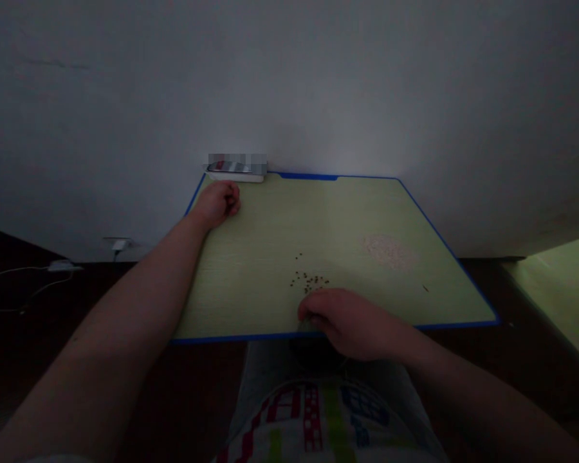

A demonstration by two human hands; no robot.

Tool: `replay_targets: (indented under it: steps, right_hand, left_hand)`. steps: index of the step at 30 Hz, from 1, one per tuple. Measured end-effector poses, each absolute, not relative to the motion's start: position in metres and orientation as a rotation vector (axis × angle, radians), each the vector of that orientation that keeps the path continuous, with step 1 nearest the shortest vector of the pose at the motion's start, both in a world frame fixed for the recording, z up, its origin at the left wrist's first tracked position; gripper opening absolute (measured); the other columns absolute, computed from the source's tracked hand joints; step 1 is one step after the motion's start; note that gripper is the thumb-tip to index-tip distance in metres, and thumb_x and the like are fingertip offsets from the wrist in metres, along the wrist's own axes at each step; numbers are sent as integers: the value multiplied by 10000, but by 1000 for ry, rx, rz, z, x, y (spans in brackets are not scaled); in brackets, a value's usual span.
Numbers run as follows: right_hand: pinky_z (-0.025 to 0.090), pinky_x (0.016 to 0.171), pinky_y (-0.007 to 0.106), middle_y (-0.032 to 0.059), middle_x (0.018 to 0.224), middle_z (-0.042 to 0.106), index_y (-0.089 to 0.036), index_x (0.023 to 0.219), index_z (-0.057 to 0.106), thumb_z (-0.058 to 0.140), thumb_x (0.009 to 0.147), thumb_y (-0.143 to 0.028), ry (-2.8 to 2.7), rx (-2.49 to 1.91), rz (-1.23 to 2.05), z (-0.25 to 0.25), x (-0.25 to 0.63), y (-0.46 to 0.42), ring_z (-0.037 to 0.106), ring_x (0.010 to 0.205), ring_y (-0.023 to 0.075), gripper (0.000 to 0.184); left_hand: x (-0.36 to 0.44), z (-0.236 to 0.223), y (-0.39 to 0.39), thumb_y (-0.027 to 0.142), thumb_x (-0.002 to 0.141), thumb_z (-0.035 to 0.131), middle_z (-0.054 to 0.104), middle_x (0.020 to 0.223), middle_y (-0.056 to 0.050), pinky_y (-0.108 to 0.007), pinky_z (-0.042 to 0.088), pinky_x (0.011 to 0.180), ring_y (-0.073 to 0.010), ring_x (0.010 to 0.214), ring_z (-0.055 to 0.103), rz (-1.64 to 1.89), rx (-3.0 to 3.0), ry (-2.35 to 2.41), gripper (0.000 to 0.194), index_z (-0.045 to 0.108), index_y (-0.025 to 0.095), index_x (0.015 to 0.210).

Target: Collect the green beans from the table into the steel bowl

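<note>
My left hand rests on the far left of the table, its fingers curled closed, with nothing visible in them. Close behind it sits a pale box or book, partly blurred out. At the front edge, my right hand has its fingers pressed together, and a small thin thing shows at their tips, too dim to name. Several small brown seeds or beans lie scattered just beyond that hand. Below the edge, beneath my right hand, is a dark shape I cannot make out.
A pale heap of fine grains lies on the right of the table, with a thin brown sliver nearby. Blue edging surrounds the tabletop. A wall stands right behind. A plug and white cables are at the left.
</note>
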State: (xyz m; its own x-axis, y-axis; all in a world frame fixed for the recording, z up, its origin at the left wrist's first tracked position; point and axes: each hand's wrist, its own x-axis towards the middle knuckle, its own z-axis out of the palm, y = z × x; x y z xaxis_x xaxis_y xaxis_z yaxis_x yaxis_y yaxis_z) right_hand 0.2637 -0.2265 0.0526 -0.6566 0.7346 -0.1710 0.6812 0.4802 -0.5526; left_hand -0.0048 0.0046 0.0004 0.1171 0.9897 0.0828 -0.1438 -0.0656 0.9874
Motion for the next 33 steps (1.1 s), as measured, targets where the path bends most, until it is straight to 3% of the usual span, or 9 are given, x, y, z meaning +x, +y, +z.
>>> replay_targets:
  steps: [6,10,13,23,33]
  right_hand:
    - [444,742,262,43,927,692,-179,989,654,492,825,-117,-2394,-1421,782,54,295,-172,613,823,157,239]
    - [442,707,270,71,900,688,-139,1007,658,517,797,-115,-2374,-1656,534,45,293,-101,604,783,166,255]
    - [446,726,270,78,905,695,-138,995,670,533,761,-87,-2429,-1633,550,38,278,-74,608,794,169,276]
    - [439,739,255,42,937,713,-193,979,686,533,779,-101,-2790,-1141,752,47,234,-117,621,812,159,268]
    - [440,701,251,22,896,695,-187,994,656,515,815,-114,-2532,-1186,897,65,264,-153,612,774,143,239]
  left_hand:
    - [-6,-2,5,154,543,418,330,399,40,-213,220,328,-86,314,351,1230,1219,994,53,454,191,532]
    - [-7,-3,7,153,532,430,327,407,42,-221,222,326,-87,313,351,1234,1248,992,47,451,194,523]
    - [-7,-2,7,153,531,431,330,413,39,-224,229,324,-86,313,351,1229,1249,993,48,449,195,515]
    - [-3,5,1,152,563,427,327,404,44,-214,232,331,-77,311,346,1227,1163,1029,55,429,193,526]
    - [-3,2,3,162,580,442,318,399,47,-207,218,324,-72,313,326,1239,1204,1010,70,433,192,516]
